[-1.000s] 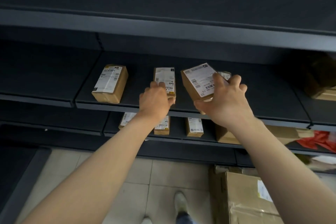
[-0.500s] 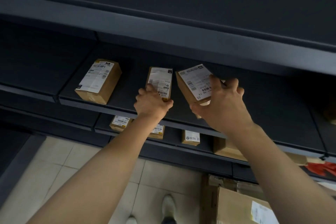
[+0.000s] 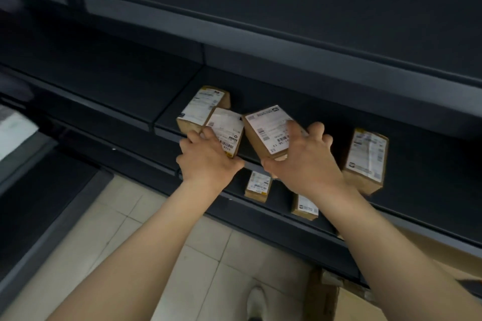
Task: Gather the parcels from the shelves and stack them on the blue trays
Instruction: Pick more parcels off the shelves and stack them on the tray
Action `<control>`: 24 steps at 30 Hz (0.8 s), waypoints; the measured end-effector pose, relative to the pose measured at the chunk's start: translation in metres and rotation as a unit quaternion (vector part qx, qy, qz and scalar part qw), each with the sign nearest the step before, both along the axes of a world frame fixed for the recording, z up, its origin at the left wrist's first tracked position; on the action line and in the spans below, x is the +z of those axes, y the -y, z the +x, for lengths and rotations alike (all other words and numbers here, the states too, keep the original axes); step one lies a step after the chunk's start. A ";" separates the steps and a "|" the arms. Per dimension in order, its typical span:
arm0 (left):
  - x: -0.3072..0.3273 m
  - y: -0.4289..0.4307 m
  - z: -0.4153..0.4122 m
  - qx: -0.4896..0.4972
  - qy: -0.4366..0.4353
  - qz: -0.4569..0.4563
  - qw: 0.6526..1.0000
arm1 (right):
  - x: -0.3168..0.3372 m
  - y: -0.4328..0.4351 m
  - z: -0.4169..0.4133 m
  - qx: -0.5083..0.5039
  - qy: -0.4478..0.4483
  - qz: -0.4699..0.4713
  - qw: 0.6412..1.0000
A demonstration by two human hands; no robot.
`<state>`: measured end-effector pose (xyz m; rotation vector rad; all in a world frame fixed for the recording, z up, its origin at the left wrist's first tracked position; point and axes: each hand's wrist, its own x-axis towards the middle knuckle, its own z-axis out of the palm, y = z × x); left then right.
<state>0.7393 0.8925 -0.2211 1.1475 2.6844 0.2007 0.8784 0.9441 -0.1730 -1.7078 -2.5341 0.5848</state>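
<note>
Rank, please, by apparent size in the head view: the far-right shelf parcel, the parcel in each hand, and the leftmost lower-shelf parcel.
1. Far-right parcel and tilted parcel in the right hand: alike, the hand hides part, so tied.
2. Barcode parcel in the left hand, partly covered.
3. Leftmost lower-shelf parcel, though it lies farther away.

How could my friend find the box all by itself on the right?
Find the dark shelf in the middle. Just past the right hand lies a brown box with a white label. It sits alone at the far right, while the other boxes bunch together on the left.
</note>
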 end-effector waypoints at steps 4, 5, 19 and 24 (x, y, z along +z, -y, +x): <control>0.024 0.053 -0.033 0.049 -0.006 0.051 0.997 | 0.014 0.039 -0.038 0.027 -0.015 -0.001 1.000; 0.031 0.067 -0.041 0.060 0.001 0.070 0.996 | 0.018 0.050 -0.047 0.036 -0.019 0.006 0.999; 0.127 0.235 -0.158 0.155 -0.069 0.232 0.958 | 0.108 0.187 -0.183 0.112 -0.116 0.126 0.979; 0.151 0.293 -0.204 0.212 -0.124 0.248 0.937 | 0.129 0.228 -0.244 0.186 -0.146 0.148 0.960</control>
